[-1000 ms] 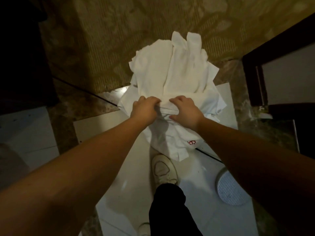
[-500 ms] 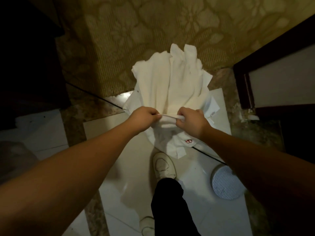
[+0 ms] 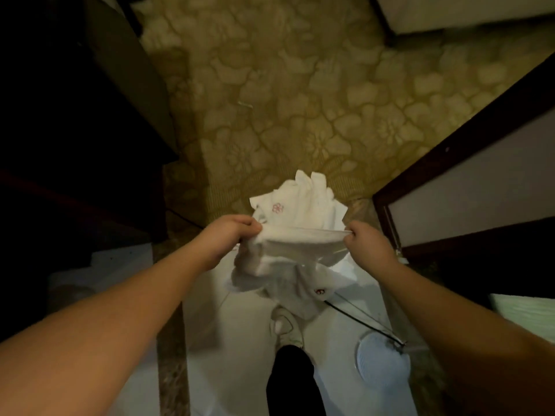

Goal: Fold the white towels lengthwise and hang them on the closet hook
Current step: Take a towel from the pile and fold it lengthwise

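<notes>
A bundle of white towels (image 3: 300, 211) with small red embroidered marks hangs in the air in front of me, above the floor. My left hand (image 3: 231, 232) grips the bundle's upper edge at its left end. My right hand (image 3: 365, 240) pinches the same edge at its right end, so the edge runs taut between them. Loose towel folds (image 3: 270, 274) droop below my hands. No closet hook is in view.
Below me are a white tiled floor (image 3: 240, 355), my white shoe (image 3: 285, 325) and black trouser leg (image 3: 291, 382). A round ribbed white object (image 3: 381, 361) and a black cable (image 3: 360, 322) lie at the right. Patterned carpet (image 3: 300, 100) stretches ahead; dark furniture (image 3: 75, 115) left, dark-framed door panel (image 3: 468, 187) right.
My hands have moved apart along the towel edge, pulling it taut. The bundle has come up off the floor, and my view has shifted further over the carpet.
</notes>
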A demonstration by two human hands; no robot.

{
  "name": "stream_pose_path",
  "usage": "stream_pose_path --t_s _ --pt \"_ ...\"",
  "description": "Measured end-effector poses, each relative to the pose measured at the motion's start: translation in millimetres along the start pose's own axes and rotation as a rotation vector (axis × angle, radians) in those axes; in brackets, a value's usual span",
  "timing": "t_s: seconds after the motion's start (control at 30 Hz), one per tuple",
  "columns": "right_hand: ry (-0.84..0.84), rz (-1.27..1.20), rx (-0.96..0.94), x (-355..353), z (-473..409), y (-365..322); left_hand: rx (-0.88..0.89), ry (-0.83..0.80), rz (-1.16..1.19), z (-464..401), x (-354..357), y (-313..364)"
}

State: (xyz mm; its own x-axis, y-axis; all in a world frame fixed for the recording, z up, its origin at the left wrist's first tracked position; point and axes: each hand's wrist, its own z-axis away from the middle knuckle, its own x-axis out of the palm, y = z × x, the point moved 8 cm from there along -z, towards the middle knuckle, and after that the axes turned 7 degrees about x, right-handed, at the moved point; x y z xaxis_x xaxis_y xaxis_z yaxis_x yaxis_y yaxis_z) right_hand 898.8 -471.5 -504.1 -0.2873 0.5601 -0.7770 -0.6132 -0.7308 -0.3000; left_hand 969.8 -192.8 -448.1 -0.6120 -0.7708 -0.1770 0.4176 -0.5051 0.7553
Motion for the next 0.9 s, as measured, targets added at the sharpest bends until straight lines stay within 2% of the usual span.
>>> stream_pose_path --t_s 0.3,0.43,0.5,0.57,0.63,0.73,0.77,0.9 --pt "-0.103 -0.456 0.015 -96.3 135.8 -58.5 0.093 0.261 0.035 149.5 -57.6 56.2" --pt "-0.333 -0.839 0.089 -127.7 212.0 -108.9 0.147 0.403 -0.047 214.0 -66.2 83.4" --pt "-0.422 -1.086 0.041 -143.2 248.1 -142.6 0.180 0.448 -0.049 248.8 -61.0 104.5" --pt "-0.449 -1.201 -0.036 -161.4 283.1 -173.5 0.217 0.483 0.023 289.1 -47.9 125.1" --pt "-0.476 -1.244 -0.107 -179.4 320.4 -205.5 0.274 0.442 0.133 330.5 -30.6 144.2" --pt "-0.530 -1.281 -0.237 -205.1 378.0 -245.5 0.394 0.249 0.255 387.8 -3.9 165.9" --pt "-0.533 -1.267 -0.304 -215.1 397.1 -255.6 0.420 0.251 0.268 406.9 -2.4 169.9" --pt "-0.500 -1.162 -0.515 -251.6 470.1 -280.3 0.485 0.423 0.362 477.9 -17.5 180.0"
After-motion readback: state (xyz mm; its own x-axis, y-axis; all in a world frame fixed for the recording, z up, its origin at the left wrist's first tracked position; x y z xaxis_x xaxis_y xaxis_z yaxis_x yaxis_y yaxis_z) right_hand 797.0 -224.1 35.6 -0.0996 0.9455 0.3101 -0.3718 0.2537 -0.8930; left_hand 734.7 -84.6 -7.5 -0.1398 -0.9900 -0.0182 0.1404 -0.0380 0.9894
